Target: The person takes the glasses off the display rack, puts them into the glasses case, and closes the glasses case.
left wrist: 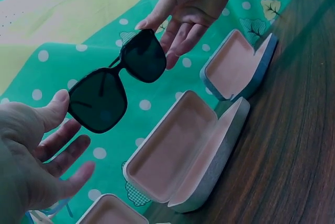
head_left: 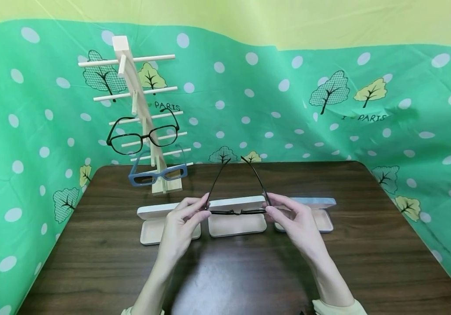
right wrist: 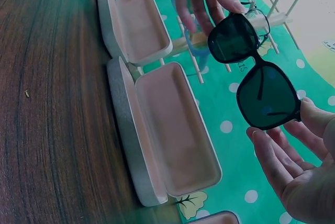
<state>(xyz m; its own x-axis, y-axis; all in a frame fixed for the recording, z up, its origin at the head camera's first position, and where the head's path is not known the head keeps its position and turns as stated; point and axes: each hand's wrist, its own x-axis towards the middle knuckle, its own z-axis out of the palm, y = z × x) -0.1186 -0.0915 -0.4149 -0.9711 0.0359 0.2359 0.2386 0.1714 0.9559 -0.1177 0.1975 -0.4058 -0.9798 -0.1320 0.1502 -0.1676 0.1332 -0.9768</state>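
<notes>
Black-framed sunglasses with dark lenses hang in the air between both hands, temples unfolded and pointing away from the person. My left hand pinches one end of the frame near the hinge, thumb against fingers. At the other end my right hand pinches the frame the same way. Behind and below the sunglasses, an open glasses case with a pale pink lining lies on the table. A second open case lies near the left hand, and a blue-grey open case near the right.
A wooden display rack with several rungs stands at the back left. It bears black-rimmed glasses and, lower down, blue-framed glasses. The brown wooden table meets a green dotted cloth behind.
</notes>
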